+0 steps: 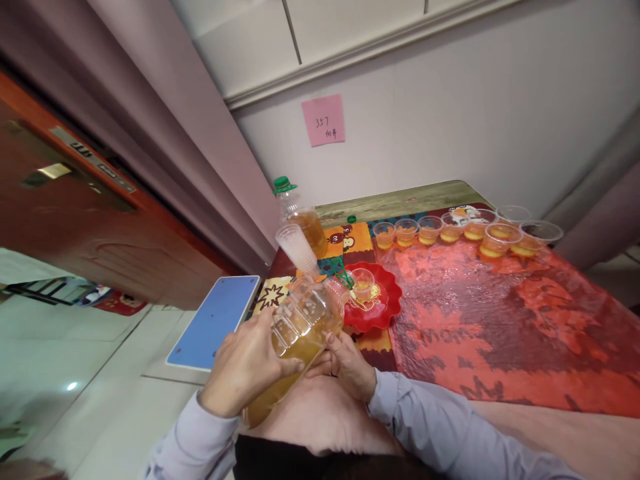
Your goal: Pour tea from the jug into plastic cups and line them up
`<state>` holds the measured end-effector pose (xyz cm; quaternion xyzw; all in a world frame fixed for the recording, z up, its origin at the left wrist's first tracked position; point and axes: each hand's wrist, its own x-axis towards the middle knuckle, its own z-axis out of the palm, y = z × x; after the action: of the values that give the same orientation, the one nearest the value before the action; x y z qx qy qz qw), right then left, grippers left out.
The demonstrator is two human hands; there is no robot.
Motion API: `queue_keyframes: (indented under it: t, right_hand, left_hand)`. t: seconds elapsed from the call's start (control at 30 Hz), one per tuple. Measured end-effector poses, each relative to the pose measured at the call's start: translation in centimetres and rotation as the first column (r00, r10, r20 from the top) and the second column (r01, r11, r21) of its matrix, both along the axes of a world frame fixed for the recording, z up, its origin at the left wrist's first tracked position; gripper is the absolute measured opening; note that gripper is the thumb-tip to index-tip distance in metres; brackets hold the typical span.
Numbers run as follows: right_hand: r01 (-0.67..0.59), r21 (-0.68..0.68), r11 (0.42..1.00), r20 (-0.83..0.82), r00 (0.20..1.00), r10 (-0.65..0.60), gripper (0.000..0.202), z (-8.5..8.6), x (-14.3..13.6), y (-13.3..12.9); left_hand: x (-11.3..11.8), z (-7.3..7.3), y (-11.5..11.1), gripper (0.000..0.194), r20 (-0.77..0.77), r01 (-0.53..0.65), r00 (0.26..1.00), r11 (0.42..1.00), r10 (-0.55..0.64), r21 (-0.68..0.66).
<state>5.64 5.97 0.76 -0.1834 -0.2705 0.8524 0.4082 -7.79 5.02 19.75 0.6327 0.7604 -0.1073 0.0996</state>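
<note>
A: Which step is in hand, in your opinion?
B: Probably pouring. The next move, I think, calls for a steady tilt.
A: And the fingers, from the left?
B: The left hand (245,360) is curved around the jug (303,323), with its thumb spread. The jug is tilted, the mouth pointing far and right. The right hand (345,360) is nearly closed, thumb and fingers gripping the jug's near side.
A: Further right?
B: A cup (363,285) is on the plate (391,315), near the mouth. At far right stand partly filled cups (451,231).
</note>
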Motion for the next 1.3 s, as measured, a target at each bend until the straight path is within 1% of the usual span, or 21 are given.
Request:
queue_keyframes:
  t: [0.23,0.37,0.43,0.67,1.03,1.3]
  right_hand:
    - [0.001,-0.003,1.000,0.001,1.000,-0.001,0.077,0.18,0.10,0.01]
    - [-0.004,-0.014,1.000,0.005,1.000,0.004,0.077,0.19,0.10,0.04]
    - [-0.004,-0.015,1.000,0.003,1.000,0.004,0.077,0.15,0.06,0.05]
    - [-0.004,-0.001,1.000,0.006,1.000,0.004,0.079,0.04,0.07,-0.01]
    - [0.001,-0.008,1.000,0.003,1.000,-0.001,0.081,0.25,0.16,0.10]
    - [0.000,-0.003,1.000,0.001,1.000,0.000,0.078,0.28,0.21,0.02]
  left_hand:
    - [0.16,0.18,-0.08,0.074,0.007,-0.006,1.000,1.000,0.006,-0.002]
    - [0.22,0.25,-0.12,0.085,0.002,-0.013,1.000,1.000,0.013,0.021]
    - [0.26,0.27,-0.11,0.087,-0.003,-0.011,1.000,1.000,0.011,0.017]
    - [0.45,0.17,0.01,0.085,-0.038,-0.021,0.999,1.000,0.021,0.001]
    - [0.82,0.74,0.03,0.089,-0.014,-0.036,0.999,0.999,0.036,-0.001]
    - [0.73,0.60,0.15,0.092,-0.007,-0.040,0.999,0.999,0.040,-0.004]
